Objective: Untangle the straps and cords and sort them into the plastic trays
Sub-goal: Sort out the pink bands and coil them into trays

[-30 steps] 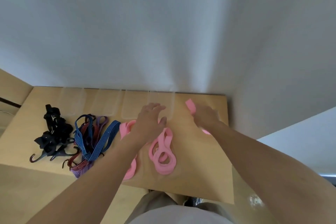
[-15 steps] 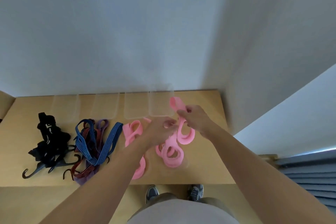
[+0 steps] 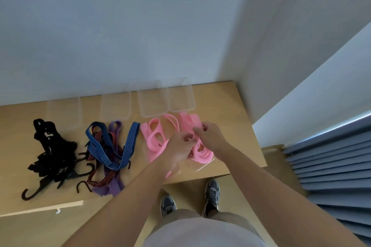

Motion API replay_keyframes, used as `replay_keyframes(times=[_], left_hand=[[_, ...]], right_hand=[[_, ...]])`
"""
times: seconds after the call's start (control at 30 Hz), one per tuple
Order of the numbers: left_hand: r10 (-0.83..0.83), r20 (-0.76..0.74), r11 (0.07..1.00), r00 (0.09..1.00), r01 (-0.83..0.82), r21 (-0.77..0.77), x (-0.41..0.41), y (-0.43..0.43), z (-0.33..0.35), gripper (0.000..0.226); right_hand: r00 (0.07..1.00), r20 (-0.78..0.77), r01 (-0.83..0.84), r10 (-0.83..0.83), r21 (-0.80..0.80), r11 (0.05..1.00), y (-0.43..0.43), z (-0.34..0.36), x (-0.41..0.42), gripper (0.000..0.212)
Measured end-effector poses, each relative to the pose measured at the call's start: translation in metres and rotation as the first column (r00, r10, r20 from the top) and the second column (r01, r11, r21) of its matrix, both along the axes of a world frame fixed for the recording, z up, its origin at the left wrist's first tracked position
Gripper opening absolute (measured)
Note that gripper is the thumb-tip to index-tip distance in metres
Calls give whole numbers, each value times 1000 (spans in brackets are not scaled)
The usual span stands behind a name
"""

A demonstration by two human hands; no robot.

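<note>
The right grip (image 3: 210, 136) is clamped on a pink strap (image 3: 189, 123), which is pinched between the thumb and curled fingers just above the worktop (image 3: 236, 110). The left grip (image 3: 177, 147) is closed on the same strap lower down, with fingertips curled round it; its wrist is blurred. The held strap is raised near the right end of the worktop, and its upper end is seen just in front of the rightmost tray. More pink loops (image 3: 153, 136) are laid flat just left of the hands. A pink coil (image 3: 203, 155) is seen below the right wrist, on what looks like clear film (image 3: 200, 166). Four clear plastic trays (image 3: 152, 106) are lined up along the back edge by the wall. A tangle of blue, red and purple hooked cords (image 3: 112, 150) is spread left of the pink loops. A heap of black cords (image 3: 53, 152) with hooks is placed further left, apart from the coloured tangle. Two shoes (image 3: 211, 192) are seen on the floor below the worktop's front edge. A blue pleated curtain (image 3: 331, 166) is seen at far right.
</note>
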State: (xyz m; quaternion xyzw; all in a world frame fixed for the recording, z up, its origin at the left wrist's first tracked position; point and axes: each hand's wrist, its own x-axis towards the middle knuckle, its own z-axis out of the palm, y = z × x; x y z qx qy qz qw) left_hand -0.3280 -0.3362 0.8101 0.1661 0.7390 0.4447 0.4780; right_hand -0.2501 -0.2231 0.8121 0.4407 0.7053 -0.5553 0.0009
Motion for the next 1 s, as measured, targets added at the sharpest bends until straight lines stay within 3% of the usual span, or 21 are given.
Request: replay_keyframes(times=[0.13,0.3,0.47,0.63,0.93,1.0], left_hand=[[57,73,997,996,-61,53,5,-9,-2,12],[115,97,986,989,-125,108,11,-20,5,6],[193,31,973,981,-195,121,17,-22,19,34],[225,-27,954,974,-214,210,37,-20,33,44],[113,-158,978,981,-81,194,55,10,67,15],[110,-188,975,976,-70,211,54,20,73,18]], right_hand=[[999,-39,9,-10,-4,1000,-7,0,11,13],[981,-185,50,-63,-77,996,-5,12,32,22],[967,-252,18,-30,-50,999,5,21,47,7],[977,-171,-127,128,15,992,16,30,53,8],[948,-267,-178,174,10,984,46,59,67,11],[939,-297,-169,176,49,984,53,68,66,12]])
